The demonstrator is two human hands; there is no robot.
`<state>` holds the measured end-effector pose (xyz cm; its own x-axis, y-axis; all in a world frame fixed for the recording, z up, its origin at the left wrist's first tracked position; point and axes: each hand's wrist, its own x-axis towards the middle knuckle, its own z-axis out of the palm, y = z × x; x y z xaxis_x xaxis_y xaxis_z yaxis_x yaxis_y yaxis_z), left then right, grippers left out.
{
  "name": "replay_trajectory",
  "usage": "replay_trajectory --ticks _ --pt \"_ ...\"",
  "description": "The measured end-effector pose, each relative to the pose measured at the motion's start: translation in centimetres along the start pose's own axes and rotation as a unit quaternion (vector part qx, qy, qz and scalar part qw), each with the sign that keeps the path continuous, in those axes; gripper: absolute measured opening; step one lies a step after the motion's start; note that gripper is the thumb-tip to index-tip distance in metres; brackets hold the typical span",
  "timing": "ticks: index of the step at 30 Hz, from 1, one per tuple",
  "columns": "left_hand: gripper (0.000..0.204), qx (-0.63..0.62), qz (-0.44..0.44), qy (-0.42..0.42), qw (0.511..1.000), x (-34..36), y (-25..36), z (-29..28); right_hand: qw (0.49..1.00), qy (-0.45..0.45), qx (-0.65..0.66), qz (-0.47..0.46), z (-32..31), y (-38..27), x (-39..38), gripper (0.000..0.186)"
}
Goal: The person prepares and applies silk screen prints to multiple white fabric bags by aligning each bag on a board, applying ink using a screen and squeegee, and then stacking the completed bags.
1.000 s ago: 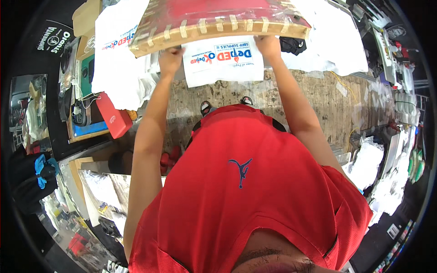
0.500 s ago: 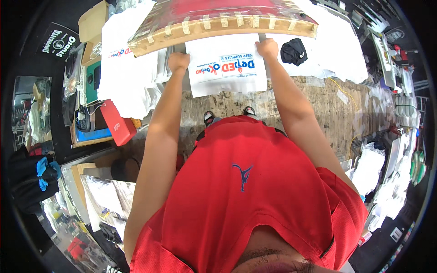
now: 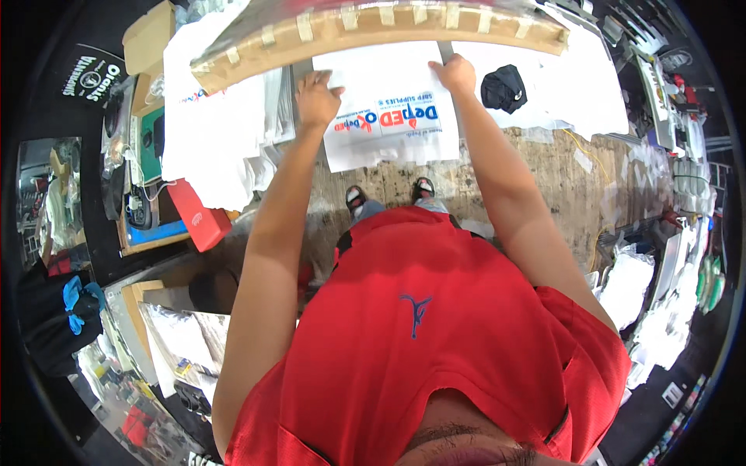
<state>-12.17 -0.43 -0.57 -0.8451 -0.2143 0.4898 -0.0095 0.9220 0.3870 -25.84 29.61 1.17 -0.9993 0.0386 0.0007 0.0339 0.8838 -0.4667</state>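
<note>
A white printed sheet [image 3: 379, 74] with blue and red lettering lies flat in front of me on a grey board [image 3: 301, 93]. My left hand [image 3: 318, 97] rests on its left edge, fingers apart. My right hand [image 3: 454, 74] is closed at the upper right edge, thumb pressed on the sheet. Beyond both hands, a screen frame [image 3: 373, 29] with a brown wooden edge and strips of tape is tilted up over the sheet.
A black cloth bundle [image 3: 503, 89] sits right of the board. White stacked fabric [image 3: 206, 140] and a red box [image 3: 198, 217] are at the left. Cluttered shelves [image 3: 660, 116] line the right. My feet stand on a worn wooden floor [image 3: 544, 171].
My hands have come off the frame's edge onto the sheet; the left has loosened and spread its fingers. The frame sits higher in view, and more of the sheet shows.
</note>
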Motion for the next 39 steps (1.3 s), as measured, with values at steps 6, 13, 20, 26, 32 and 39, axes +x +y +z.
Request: replay_trajectory --ticks 6,13,20,26,32,39 --pt "0.042 0.004 -0.149 0.068 0.986 1.4 -2.6 1.7 0.999 0.009 0.048 -0.003 0.7 0.4 -0.3 0.042" --pt "0.025 -0.104 -0.317 0.043 0.942 2.0 -3.6 2.8 1.0 0.006 0.023 0.007 0.5 0.1 -0.6 0.041" --pt "0.026 -0.127 -0.336 0.08 0.93 2.0 -3.1 1.1 0.997 0.045 0.031 -0.061 -0.3 -0.2 -1.8 0.042" --pt "0.025 -0.202 -0.239 -0.037 0.949 -4.7 -2.0 -4.3 0.96 -0.155 -0.042 -0.229 -3.2 -0.7 -8.4 0.065" --pt "0.025 -0.196 -0.313 -0.005 0.929 -11.2 -2.5 -7.3 0.954 -0.188 0.04 -0.229 -2.9 -2.1 -6.5 0.04" --pt "0.027 -0.154 0.027 -0.027 0.987 -6.5 6.8 -5.8 0.979 -0.073 0.046 -0.186 -0.8 -4.1 0.8 0.034"
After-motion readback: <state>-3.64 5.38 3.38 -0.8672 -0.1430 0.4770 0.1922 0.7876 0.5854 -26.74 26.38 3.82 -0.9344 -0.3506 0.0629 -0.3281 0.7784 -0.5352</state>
